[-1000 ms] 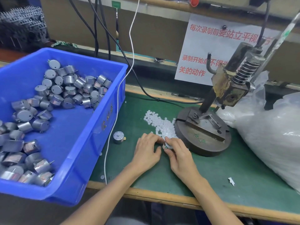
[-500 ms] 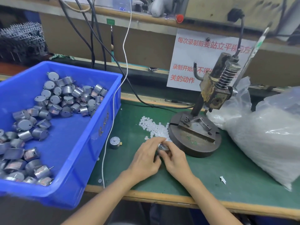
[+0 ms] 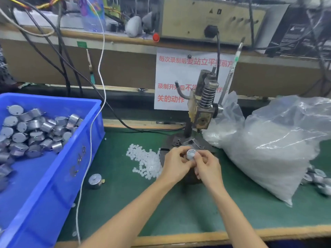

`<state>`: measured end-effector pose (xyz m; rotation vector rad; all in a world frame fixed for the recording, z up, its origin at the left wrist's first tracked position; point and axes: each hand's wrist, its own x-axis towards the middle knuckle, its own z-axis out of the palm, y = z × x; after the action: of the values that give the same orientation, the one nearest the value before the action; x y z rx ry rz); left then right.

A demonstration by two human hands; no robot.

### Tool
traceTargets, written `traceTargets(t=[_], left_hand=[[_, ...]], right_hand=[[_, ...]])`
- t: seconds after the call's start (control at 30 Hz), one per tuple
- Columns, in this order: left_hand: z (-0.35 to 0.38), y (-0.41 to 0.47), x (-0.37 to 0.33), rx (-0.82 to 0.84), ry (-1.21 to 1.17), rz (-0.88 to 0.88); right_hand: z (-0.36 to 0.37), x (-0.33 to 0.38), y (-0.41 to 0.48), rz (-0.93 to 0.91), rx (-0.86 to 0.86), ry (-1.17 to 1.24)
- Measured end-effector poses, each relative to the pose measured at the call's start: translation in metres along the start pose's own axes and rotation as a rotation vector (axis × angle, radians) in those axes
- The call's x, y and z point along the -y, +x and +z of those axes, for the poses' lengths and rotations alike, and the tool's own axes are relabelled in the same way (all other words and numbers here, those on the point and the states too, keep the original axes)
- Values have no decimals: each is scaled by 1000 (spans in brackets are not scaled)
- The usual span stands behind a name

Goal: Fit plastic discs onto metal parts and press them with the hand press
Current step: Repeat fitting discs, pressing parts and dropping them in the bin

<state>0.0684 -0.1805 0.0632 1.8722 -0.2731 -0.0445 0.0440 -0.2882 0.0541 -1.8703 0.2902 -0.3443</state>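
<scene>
A round metal part (image 3: pixel 191 154) is held up between both hands, just in front of the hand press (image 3: pixel 203 106), w/ its flat face turned up toward the camera, prob. so that a plastic disc can be seated before pressing. The part is gripped on one side by the curled fingers of the left hand (image 3: pixel 176 163) and pinched at the rim by the right hand (image 3: pixel 208 166). Whether a disc is already fitted cannot be told.

Loose white plastic discs (image 3: pixel 146 161) are heaped on the green counter (image 3: pixel 179 210) just left of the left hand, evidently kept w/in easy reach. Farther left, a blue bin (image 3: pixel 77 158) is stocked w/ metal parts (image 3: pixel 35 129), apparently unworked. One stray part (image 3: pixel 95 180) is left standing between bin & hands. Right of the right hand, a clear plastic bag (image 3: pixel 279 145) is seen packed w/ what appear to be more discs.
</scene>
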Motion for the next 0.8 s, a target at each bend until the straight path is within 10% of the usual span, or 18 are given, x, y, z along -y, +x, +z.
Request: traceTargets(t=[0.2,0.63,0.8], left_hand=[[12,35,13,-212,645,124],[16,57,22,-186,299,87],[15,55,20,-206,318,138]], right_hand=[[-10,2,24,27,0,-109],[-62,84,75,-325,-383,88],[-83,167,133,-259,-29,263]])
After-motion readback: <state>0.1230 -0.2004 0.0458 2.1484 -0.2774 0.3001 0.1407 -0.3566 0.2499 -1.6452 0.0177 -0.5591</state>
